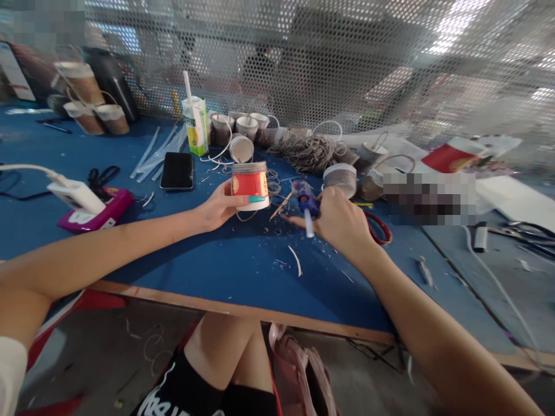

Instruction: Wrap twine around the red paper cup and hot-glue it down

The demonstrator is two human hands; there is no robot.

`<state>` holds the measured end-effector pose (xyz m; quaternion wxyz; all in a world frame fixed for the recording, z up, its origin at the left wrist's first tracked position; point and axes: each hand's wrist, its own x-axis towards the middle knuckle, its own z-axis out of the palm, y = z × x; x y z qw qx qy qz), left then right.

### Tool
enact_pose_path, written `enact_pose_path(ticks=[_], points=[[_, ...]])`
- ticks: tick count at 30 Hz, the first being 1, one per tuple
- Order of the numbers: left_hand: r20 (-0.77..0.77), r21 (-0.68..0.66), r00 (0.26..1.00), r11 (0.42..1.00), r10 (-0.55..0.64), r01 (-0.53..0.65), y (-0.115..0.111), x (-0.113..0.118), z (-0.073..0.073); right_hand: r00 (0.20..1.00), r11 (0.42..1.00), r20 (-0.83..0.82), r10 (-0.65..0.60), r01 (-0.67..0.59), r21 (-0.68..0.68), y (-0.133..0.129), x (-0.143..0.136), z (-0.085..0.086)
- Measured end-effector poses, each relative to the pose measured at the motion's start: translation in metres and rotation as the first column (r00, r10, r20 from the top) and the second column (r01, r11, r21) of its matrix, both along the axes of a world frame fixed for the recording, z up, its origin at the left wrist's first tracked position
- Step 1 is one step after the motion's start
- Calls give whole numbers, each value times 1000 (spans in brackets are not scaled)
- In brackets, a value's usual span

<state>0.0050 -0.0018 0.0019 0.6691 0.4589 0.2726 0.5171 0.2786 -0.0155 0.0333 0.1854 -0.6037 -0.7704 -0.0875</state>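
From my remote view, my left hand grips the red-and-white cup with grey cord round its rim, upright, midway between the blue desk's front and back edges. My right fingers wrap the blue glue gun, near but apart. I judge this cord-gluing; the next move needs careful nozzle aim.
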Motion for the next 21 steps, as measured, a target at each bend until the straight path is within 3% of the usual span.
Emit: enact_pose_path(ticks=[3,7,9,11,13,17,21], points=[[-11,27,998,998,55,-55,1,2,-2,978,986,134,162,-165,9,5,12,-4],[-33,64,992,990,125,-123,-1,5,-3,934,931,7,356,-355,83,-3,5,9],[-52,84,988,986,148,-144,-2,7,-4,841,848,-110,530,-529,42,-12,-7,17],[-85,113,985,984,151,-141,-2,8,-5,681,695,-240,692,-718,-36,-22,-21,20],[-127,143,981,982,144,-125,-1,8,-7,598,619,-304,742,-785,-34,-30,-33,16],[-174,190,980,980,93,-59,-4,7,-7,609,618,-332,721,-781,-90,-33,-42,3],[-52,163,993,980,-103,110,-14,10,-5,659,672,-322,680,-736,-84,-29,-42,-5]])
